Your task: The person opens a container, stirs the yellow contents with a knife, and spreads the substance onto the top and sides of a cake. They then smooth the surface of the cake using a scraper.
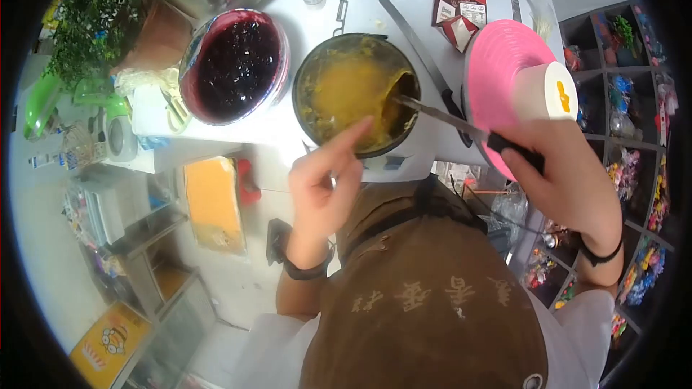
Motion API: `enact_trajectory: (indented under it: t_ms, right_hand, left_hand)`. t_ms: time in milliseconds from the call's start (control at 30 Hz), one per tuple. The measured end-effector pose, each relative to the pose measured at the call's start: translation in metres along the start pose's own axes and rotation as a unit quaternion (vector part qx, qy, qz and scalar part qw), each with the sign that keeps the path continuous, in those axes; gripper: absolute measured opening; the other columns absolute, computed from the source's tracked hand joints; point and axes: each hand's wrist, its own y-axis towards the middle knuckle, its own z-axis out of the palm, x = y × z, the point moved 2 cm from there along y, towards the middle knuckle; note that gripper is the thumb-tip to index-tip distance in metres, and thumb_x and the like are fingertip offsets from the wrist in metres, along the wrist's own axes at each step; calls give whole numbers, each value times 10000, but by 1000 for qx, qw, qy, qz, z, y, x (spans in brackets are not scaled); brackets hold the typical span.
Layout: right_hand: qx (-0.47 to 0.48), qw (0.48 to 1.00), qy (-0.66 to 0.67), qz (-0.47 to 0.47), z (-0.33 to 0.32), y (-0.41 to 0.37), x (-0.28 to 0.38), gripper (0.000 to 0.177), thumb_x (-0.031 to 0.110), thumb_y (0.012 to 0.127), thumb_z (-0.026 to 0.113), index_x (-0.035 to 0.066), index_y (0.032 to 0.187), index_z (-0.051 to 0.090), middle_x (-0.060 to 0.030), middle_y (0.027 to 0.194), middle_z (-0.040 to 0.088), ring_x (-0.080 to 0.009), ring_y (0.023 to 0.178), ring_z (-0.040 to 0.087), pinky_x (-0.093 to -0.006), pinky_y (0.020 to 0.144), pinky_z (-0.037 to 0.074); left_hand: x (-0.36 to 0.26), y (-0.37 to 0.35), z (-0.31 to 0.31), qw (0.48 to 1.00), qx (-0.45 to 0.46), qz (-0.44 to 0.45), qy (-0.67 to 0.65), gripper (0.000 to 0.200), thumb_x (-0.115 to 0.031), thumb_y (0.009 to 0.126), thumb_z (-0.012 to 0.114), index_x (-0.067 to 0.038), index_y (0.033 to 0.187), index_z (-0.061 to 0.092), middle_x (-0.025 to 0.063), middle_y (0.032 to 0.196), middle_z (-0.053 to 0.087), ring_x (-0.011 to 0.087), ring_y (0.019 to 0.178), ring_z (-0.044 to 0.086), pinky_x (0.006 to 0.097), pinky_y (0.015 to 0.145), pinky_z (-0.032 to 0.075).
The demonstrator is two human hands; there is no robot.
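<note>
Diagonally, metal tool [450,119] points forward-left into bowl [302,121]; right hand [566,169] grips black handle [499,143]; left hand [326,184] half-curled

The right hand [566,166] has its fingers around the black handle of a metal spatula [447,117], its tip inside a dark bowl [375,152] of yellow mixture [346,79] on the white bench [306,25]. The left hand [324,187] extends its index finger over the near rim. Dark-red filling [238,65] glistens leftward; rightward lie a long knife [418,48] and a pink turntable [504,50].
</note>
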Motion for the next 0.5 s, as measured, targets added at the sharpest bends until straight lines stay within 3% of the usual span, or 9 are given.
enact_trajectory:
  t_ms: [67,100,200,300,400,433,500]
  right_hand:
    - [35,994,-104,-8,4,25,20,177,55,803,609,-29,949,663,-211,747,612,-321,701,611,-370,642,460]
    - [-24,984,-164,-67,13,36,21,159,84,795,611,-27,900,656,-208,734,600,-356,780,598,-400,681,463]
    - [-78,964,-229,-109,24,53,37,187,96,775,632,-25,917,656,-198,727,601,-343,831,602,-404,710,466]
    - [-101,940,-250,-208,26,65,33,177,89,761,633,-18,895,676,-179,737,623,-339,796,609,-386,690,476]
    - [97,973,-204,-37,3,91,28,169,95,759,635,17,885,715,-139,764,651,-304,789,623,-370,686,477]
    - [78,984,-131,-93,2,92,14,187,55,764,618,-4,900,731,-102,696,647,-204,589,598,-324,532,444]
    - [185,978,17,94,-8,88,3,211,25,766,609,-49,932,715,-82,642,620,-130,483,516,-281,443,378]
  left_hand:
    - [1,2,-5,998,50,21,20,441,84,782,547,93,1221,590,-37,668,451,58,649,435,202,648,378]
    - [0,4,-7,996,63,27,54,447,76,774,552,46,1215,618,-18,662,499,57,625,453,207,632,392]
    - [5,7,-12,995,92,22,41,452,64,769,550,3,1208,640,-3,649,531,61,596,468,212,606,401]
    - [8,8,-15,994,99,35,32,449,37,762,557,-28,1195,656,17,628,544,81,572,483,221,582,402]
    - [11,8,-16,992,116,43,36,446,19,760,560,-38,1190,661,29,627,557,97,567,492,231,574,402]
    - [12,8,-17,990,123,48,41,444,14,760,560,-42,1188,663,34,628,561,103,566,494,235,571,402]
    - [12,10,-19,990,128,49,39,444,9,757,559,-42,1185,665,37,630,568,109,567,496,241,572,405]
